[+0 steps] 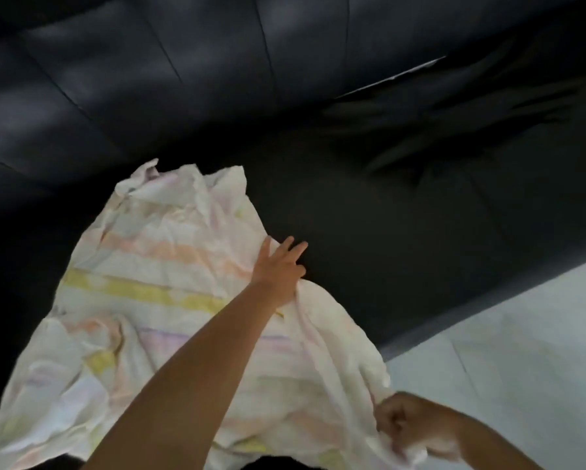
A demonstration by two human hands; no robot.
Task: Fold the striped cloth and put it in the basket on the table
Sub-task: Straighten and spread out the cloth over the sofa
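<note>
— Nearest the lens, what do you see?

— Two bare forearms. One comes up from the bottom edge and ends in the left hand [279,266], stretched far forward, palm down, fingers spread apart and flat. The right hand [405,422] sits low at the right, curled into a fist.

— Closed on what?

— On the near corner of the crumpled white cloth with pale orange, yellow and pink stripes [155,300]; fabric is bunched inside the fist and trails out beneath it. The left hand grips nothing; it presses on the cloth's edge, fingertips reaching past it onto the black leather sofa [369,215].

— Where does the cloth lie?

— Spread over the sofa seat, mostly to the left of and below the outstretched hand, running back under that forearm to the fist. One cloth, two hands, one sofa.

— Anything unclear?

— The cloth's near edge is cut off by the frame, and the forearm covers its middle. Beyond the fist lies a pale grey floor [522,351]. Dark folds on the sofa's far right are too blurred to identify.
</note>
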